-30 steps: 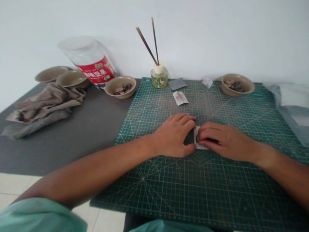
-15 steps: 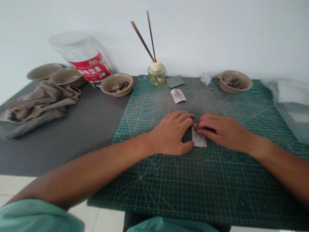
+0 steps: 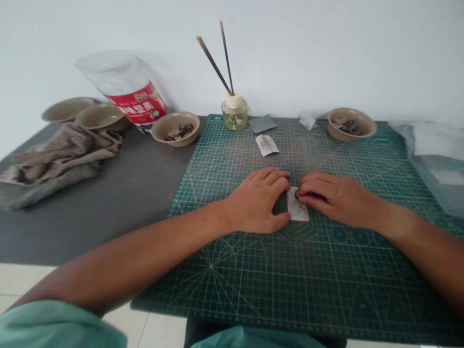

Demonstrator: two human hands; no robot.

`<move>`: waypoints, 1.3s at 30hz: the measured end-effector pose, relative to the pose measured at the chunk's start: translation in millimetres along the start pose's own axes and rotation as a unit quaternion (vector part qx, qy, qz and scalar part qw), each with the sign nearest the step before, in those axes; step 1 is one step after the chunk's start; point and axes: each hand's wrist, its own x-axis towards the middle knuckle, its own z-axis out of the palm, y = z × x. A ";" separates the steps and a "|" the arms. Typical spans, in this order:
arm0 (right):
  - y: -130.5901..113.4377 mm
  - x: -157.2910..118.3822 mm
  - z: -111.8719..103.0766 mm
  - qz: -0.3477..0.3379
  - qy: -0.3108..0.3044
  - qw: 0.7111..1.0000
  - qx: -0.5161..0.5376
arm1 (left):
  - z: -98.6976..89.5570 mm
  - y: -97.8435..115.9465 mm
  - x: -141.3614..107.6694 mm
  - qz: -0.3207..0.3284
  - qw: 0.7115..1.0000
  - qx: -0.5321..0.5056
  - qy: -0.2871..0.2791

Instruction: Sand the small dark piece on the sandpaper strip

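Observation:
A small white paper sheet (image 3: 297, 209) lies on the green cutting mat (image 3: 232, 275), between my hands. My left hand (image 3: 255, 202) rests just left of it, fingers curved, with the tips at its left edge. My right hand (image 3: 335, 199) comes in from the right, with its fingertips pressing the top of the paper. A small dark piece (image 3: 303, 195) shows under those fingertips, partly hidden. A folded paper slip (image 3: 267, 145) and a grey square sheet (image 3: 262, 124) lie farther up the mat, beyond both hands.
Tan bowls of dark pieces stand at the mat's far left corner (image 3: 175, 128) and far right (image 3: 350, 124). A reed diffuser bottle (image 3: 234, 116) stands at the wall. Farther left are a tipped red-labelled jar (image 3: 125, 87), a crumpled cloth (image 3: 61, 162) and two bowls (image 3: 101, 117). A plastic bag (image 3: 431, 164) lies right.
My right hand has drawn slightly rightward, leaving more of the white paper showing between my hands. The camera view has shifted a little too.

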 end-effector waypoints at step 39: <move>-0.5 -0.9 -0.4 -0.032 -0.028 0.997 0.064 | -1.0 2.2 -0.2 0.002 1.000 -0.003 -0.009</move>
